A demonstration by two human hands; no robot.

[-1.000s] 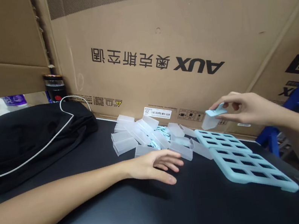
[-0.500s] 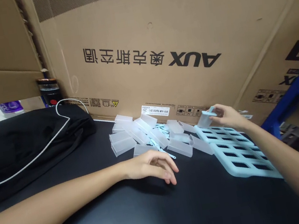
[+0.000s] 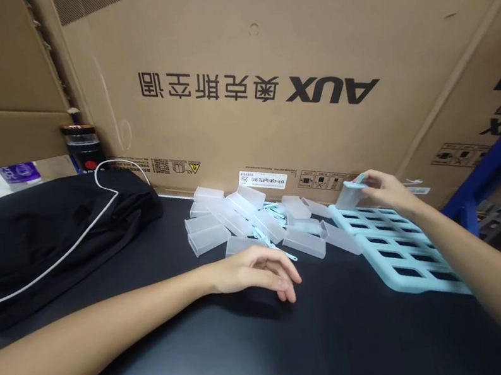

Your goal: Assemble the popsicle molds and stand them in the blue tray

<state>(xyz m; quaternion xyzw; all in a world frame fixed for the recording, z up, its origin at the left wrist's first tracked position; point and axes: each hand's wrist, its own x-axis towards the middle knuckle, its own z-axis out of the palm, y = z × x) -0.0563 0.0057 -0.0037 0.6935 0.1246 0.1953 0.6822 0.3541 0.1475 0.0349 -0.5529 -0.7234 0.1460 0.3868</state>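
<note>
My right hand (image 3: pixel 388 190) grips a small frosted plastic container with a light blue lid (image 3: pixel 352 193), held at the far left corner of a light blue grid tray (image 3: pixel 397 246) that lies on the black table (image 3: pixel 333 334). My left hand (image 3: pixel 257 269) rests on the table with fingers loosely curled and holds nothing. Just beyond its fingers lies a pile of several frosted plastic containers (image 3: pixel 247 223) with thin light blue pieces (image 3: pixel 269 242) among them.
A large brown cardboard box (image 3: pixel 261 77) printed with "AUX" stands behind the pile. At the left lies a black cloth bundle (image 3: pixel 42 238) with a white cable (image 3: pixel 72 243) across it, and a dark bottle (image 3: pixel 82 148) stands behind. A blue metal frame (image 3: pixel 497 165) is at the right.
My right hand has carried the lidded container down and away, from above the tray to its far left corner. My left hand's fingers have curled in; it stays by the pile.
</note>
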